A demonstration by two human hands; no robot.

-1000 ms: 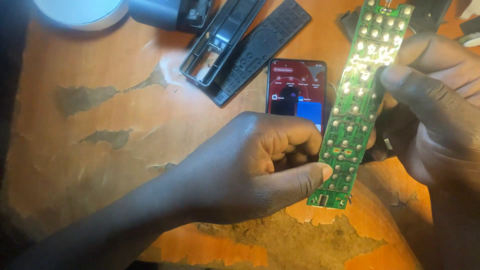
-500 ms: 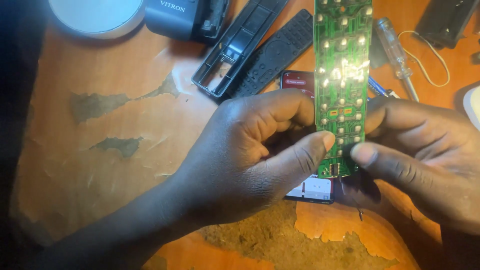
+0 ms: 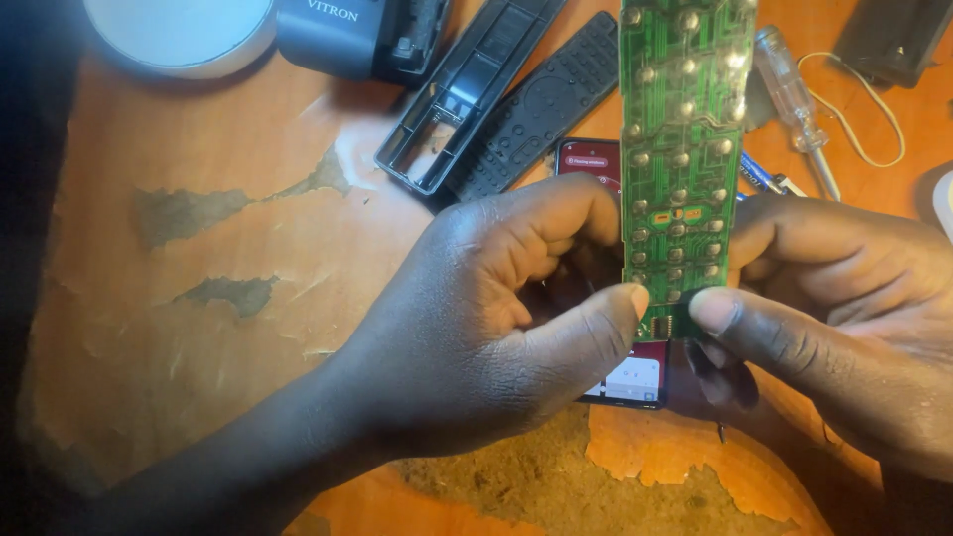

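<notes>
- Head view: my left hand (image 3: 496, 328) and my right hand (image 3: 844, 318) meet over the middle of the table (image 3: 218, 278), both pinching the bottom end of a long green circuit board (image 3: 683, 149).
- The fingers of my left hand are curled, with the thumb (image 3: 596, 318) pressed against the board's lower left corner.
- The fingers of my right hand are clamped on the lower right corner, thumb tip (image 3: 720, 310) in front and the rest folded behind.
- The board stands upright between my hands, lifted off the table, its face of round silver contact pads turned toward me; its top runs out of the picture.
- Under my hands lies a phone (image 3: 625, 372) with its screen lit, mostly hidden by the board and my fingers.
- Up and to the left lie an empty black remote shell (image 3: 462, 94) and, just beside it, a black rubber keypad (image 3: 551, 109).
- A clear-handled screwdriver (image 3: 794, 104) lies to the right of the board, near a thin pale wire loop (image 3: 879, 114).
- At the top left corner sit a round white object (image 3: 179, 35) and a dark grey box (image 3: 347, 40).
- The table's orange surface is worn and peeling in patches.
</notes>
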